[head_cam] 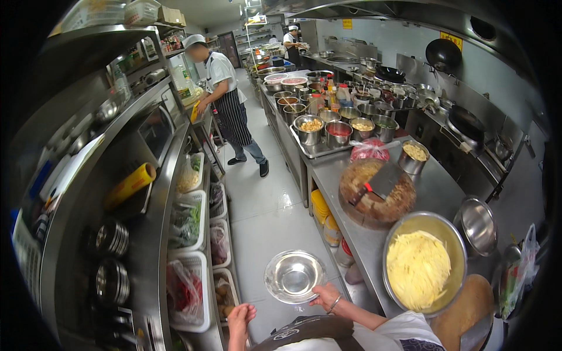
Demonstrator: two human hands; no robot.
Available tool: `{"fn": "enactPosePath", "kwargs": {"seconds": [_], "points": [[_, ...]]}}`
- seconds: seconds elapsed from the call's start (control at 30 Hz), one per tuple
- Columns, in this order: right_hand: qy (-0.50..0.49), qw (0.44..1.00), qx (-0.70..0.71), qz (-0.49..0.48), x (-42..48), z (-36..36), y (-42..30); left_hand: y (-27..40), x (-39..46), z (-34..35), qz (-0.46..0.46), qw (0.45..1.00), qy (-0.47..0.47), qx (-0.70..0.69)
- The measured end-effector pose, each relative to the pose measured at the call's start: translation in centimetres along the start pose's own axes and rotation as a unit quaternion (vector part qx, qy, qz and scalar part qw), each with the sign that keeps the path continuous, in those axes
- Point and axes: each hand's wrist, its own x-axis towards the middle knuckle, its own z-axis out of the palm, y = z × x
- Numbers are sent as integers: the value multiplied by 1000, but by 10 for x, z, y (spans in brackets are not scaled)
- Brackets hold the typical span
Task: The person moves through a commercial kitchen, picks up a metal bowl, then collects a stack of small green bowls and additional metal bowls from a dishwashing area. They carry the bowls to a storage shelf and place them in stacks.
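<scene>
My right hand [327, 297], with a bangle at the wrist, grips the rim of an empty metal bowl [295, 276] above the aisle floor. My left hand [240, 316] is raised near the crates with its fingers curled; whether it holds anything small is unclear. On the steel counter at my right, a large steel bowl [459, 259] holds pale yellow shreds [417, 270]. Beyond it a cleaver [381, 182] lies flat on a round wooden chopping block [347, 188]. A pot of pale slices [415, 152] stands behind the block.
White crates [204, 263] of bagged vegetables line the left shelves, below a yellow roll [131, 184]. A co-worker [228, 96] stands at the left side of the aisle. Steel pots [308, 136] of ingredients crowd the right counter. Another block [461, 302] with a blade lies near right.
</scene>
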Motion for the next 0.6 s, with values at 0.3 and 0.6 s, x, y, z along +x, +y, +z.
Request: {"fn": "enactPosePath", "kwargs": {"seconds": [0.3, 0.6], "points": [[-48, 974, -175, -137, 114, 2, -58, 75, 129, 120, -77, 946, -313, 28], [-94, 965, -246, -22, 232, 69, -141, 132, 248, 160, -115, 984, -120, -61]]}}
